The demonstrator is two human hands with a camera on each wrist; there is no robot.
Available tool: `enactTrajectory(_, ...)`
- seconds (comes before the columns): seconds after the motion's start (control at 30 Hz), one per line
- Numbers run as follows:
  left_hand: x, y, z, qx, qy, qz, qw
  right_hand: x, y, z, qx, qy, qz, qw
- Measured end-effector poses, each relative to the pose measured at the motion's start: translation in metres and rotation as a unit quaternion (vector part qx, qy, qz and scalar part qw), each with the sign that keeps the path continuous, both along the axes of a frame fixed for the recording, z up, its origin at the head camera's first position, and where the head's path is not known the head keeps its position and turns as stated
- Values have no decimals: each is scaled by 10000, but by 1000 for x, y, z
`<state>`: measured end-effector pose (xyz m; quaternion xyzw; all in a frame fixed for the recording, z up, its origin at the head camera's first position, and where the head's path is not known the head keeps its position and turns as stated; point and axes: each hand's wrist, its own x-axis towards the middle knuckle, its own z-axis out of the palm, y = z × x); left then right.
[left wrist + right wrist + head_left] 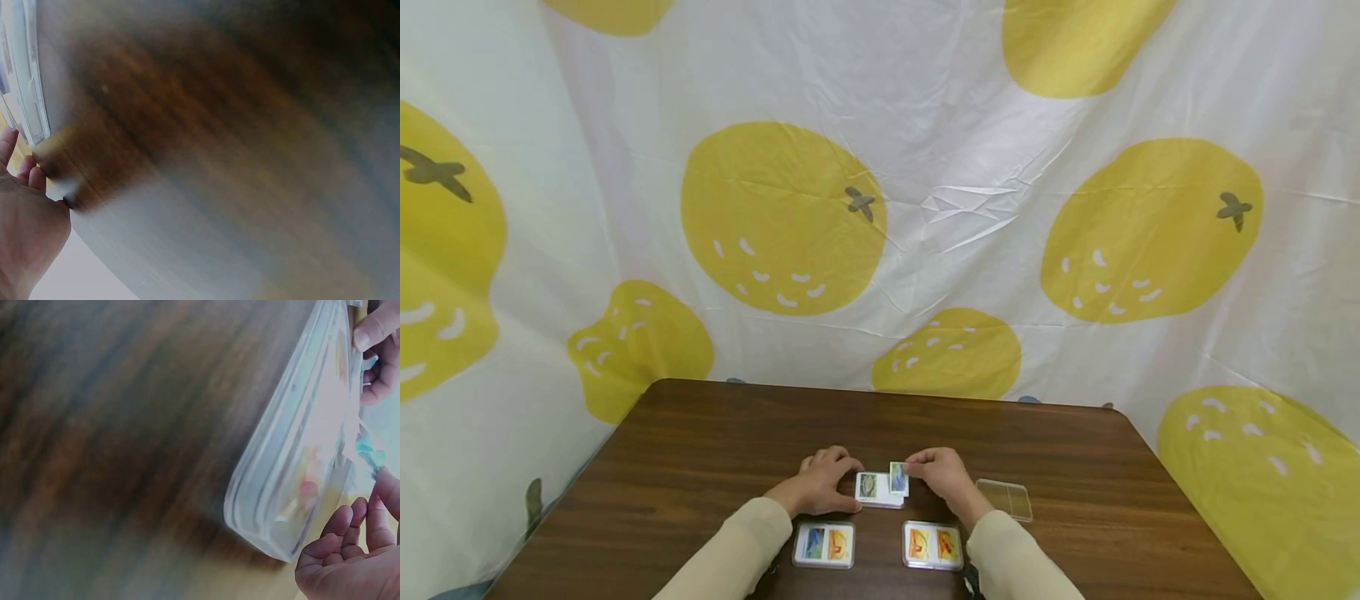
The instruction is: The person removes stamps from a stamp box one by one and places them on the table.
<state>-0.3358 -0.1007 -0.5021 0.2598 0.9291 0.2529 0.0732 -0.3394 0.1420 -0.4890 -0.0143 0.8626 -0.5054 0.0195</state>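
Near the middle of the table lies a clear plastic case (882, 492) with a white inside and a greenish picture card (868, 485) in its left half. My left hand (822, 483) grips the case at its left end, thumb at the near corner and index finger at the far one. Between thumb and fingers, my right hand (943, 477) pinches a small card (898, 479) with a blue-green picture, over the case's right half. In the right wrist view that card (370, 450) shows at the fingertips of my right hand (356, 550).
Closer to me stand two more clear cases: the left one (823, 546) with a blue and an orange card, the right one (932, 546) with two orange cards. An empty clear lid or tray (1006, 499) lies right of my right hand on the brown table (737, 433).
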Motion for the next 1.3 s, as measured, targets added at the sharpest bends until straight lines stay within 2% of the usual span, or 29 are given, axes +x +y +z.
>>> enactTrajectory(0.23,2,0,4,81,-23,-7,10000,0,5,1,-58,-21,-15,10000)
enactTrajectory(0.5,1,0,2,28,27,15,10000,3,14,2,-296,-155,-84,9994)
enactTrajectory(1.3,2,0,4,79,-3,7,10000,14,48,10,-91,-348,-86,9993)
